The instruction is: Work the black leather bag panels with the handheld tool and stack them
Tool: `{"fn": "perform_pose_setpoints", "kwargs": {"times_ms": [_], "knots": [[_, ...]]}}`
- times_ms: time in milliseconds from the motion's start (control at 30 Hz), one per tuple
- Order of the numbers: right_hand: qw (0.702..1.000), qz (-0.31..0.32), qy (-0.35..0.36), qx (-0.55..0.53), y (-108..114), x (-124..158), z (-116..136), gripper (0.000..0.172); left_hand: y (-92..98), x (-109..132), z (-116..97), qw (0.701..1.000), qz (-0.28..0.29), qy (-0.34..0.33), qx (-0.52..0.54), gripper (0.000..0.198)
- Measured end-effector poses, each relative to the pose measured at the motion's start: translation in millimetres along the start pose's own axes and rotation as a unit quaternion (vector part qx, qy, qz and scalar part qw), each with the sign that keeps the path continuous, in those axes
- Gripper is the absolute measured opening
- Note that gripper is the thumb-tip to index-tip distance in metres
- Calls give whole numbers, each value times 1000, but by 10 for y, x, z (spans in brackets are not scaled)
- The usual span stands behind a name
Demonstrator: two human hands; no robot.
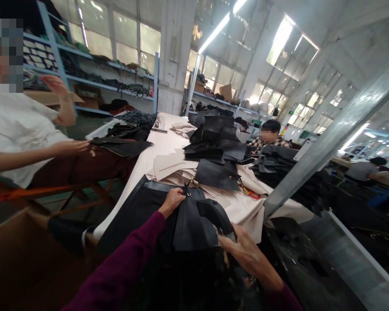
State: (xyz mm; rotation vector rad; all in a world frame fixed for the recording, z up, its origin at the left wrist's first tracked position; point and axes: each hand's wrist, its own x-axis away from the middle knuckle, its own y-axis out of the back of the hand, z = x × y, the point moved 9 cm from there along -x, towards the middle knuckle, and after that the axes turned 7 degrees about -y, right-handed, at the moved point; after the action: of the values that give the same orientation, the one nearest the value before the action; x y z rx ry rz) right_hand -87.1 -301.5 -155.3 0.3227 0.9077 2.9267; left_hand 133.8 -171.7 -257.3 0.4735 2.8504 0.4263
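Observation:
Closed in a pinch, my left hand grips the top edge of a black leather-like panel, just left of a small gold-coloured ring. My right hand is closed at the panel's lower right corner, its thumb and fingers on the edge of a curved black piece that arches over the panel. Exactly how the fingers meet that piece is partly hidden. Under the panel, at its left, lies a larger black sheet. Another black panel with gold hardware rests just beyond my hands.
Pale sheets and a heap of black pieces cover the light-topped table. A metal post slants across the right side. One co-worker sits at left handling black pieces; another is behind the table.

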Motion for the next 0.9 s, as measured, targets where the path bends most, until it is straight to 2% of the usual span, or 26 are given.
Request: {"fn": "perform_pose_setpoints", "kwargs": {"times_ms": [200, 333, 433, 533, 633, 767, 900], "knots": [[1000, 24, 15, -4, -111, -586, 92, 11, 36, 30, -45, 986, 28, -53, 157, 17], [999, 34, 13, -4, -203, -890, 149, 10, 71, 44, 5, 971, 18, -31, 237, 18], [1000, 20, 20, 0, -166, -1043, 195, 10, 58, 25, 29, 963, 23, -39, 267, 18], [1000, -6, 28, 3, -29, -1086, 241, 12, 59, -2, 61, 960, 16, -47, 275, 16], [1000, -1, 25, 9, 40, -1014, 265, 11, 59, -18, 69, 958, 14, -46, 283, 14], [999, 36, 15, 16, -100, -927, 271, 9, 65, 1, 44, 951, 15, -42, 306, 15], [999, 41, 23, 17, -212, -1038, 304, 10, 75, 31, 84, 943, 5, -30, 331, 15]]}}
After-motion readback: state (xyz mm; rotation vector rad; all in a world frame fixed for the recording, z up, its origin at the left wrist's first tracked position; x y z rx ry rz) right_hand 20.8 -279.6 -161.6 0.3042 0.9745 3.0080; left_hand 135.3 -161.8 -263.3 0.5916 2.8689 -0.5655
